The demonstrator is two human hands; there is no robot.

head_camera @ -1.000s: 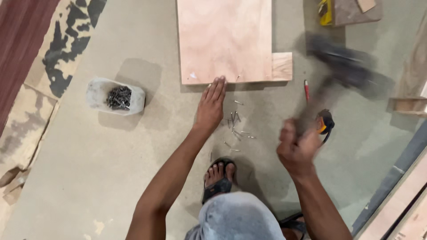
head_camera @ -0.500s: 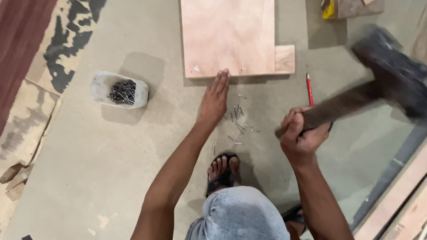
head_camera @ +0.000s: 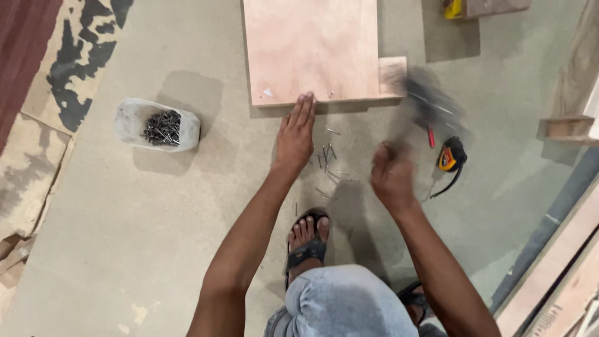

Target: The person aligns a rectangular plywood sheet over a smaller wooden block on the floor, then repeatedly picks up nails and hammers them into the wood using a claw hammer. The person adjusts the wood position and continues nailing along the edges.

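While the flat left hand (head_camera: 295, 134) touches the plywood board (head_camera: 312, 50), the right hand (head_camera: 392, 175) grips a blurred hammer (head_camera: 430, 106).

A pale, smooth matt plywood board (head_camera: 312, 50) is lying on rough grey concrete floor (head_camera: 156, 249). Dark metal nails (head_camera: 162, 126) are filling a whitish plastic tub (head_camera: 128, 118).

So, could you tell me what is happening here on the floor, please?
A person crouches over a plywood panel lying on the floor. The left hand is flat, fingertips at the panel's near edge. The right hand grips a hammer, blurred with motion, its head near the small block at the panel's right corner. Loose nails lie between the hands, and a tub of nails sits to the left. A tape measure lies on the right.
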